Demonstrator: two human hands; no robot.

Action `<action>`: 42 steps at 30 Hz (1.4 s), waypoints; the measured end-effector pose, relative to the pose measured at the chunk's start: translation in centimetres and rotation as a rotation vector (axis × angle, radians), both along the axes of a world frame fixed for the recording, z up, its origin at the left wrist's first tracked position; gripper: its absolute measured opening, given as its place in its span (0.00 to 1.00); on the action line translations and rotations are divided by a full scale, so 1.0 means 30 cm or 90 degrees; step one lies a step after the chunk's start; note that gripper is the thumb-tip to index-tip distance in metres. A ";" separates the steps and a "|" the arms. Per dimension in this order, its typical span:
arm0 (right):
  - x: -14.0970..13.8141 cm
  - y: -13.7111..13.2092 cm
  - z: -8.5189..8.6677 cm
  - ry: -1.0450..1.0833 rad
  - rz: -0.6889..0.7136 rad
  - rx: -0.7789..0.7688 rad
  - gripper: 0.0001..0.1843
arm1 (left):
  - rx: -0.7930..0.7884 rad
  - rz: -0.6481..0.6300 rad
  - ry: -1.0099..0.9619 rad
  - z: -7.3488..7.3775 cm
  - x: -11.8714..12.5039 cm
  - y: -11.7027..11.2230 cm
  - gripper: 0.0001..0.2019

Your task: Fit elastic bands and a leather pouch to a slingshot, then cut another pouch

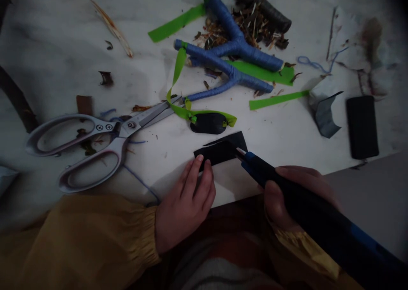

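A small black rectangular piece lies near the front edge of the table, with a long slit along its upper part. The fingertips of my left hand rest on its lower left corner, fingers stretched out. My right hand is closed around a black and blue utility knife, whose metal tip touches the right part of the piece. Just above lies a slingshot with blue-wrapped arms, green bands and a black pouch. Behind it is a second blue-wrapped forked stick.
Open scissors lie at the left. Bark shavings and a bare stick are at the back. On the right are a black rectangular block, a curled dark scrap and a green strip.
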State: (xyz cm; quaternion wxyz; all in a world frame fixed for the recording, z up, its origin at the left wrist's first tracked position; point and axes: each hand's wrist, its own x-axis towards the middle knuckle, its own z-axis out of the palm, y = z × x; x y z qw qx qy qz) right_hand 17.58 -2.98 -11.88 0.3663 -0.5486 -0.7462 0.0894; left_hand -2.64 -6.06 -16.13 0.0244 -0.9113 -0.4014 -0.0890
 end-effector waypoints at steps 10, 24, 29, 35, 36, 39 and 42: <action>0.037 -0.004 -0.021 0.039 0.039 0.040 0.18 | 0.004 0.005 -0.001 0.003 -0.001 0.003 0.16; 0.007 0.002 -0.013 0.039 0.026 0.000 0.16 | -0.064 0.042 -0.009 0.019 -0.025 0.031 0.44; 0.036 -0.005 -0.033 0.042 0.037 0.014 0.21 | -0.045 0.026 0.022 0.019 -0.055 0.065 0.50; 0.030 -0.005 -0.035 0.062 0.027 -0.011 0.22 | -0.049 0.045 0.023 0.012 -0.059 0.065 0.51; 0.030 -0.005 -0.034 0.059 0.031 -0.008 0.21 | -0.050 0.045 0.026 0.013 -0.059 0.064 0.51; 0.032 -0.010 -0.030 0.038 0.011 0.004 0.19 | -0.052 0.041 0.031 0.016 -0.064 0.065 0.50; 0.031 -0.019 -0.023 0.023 -0.019 -0.004 0.20 | -0.052 0.028 0.030 0.016 -0.075 0.069 0.49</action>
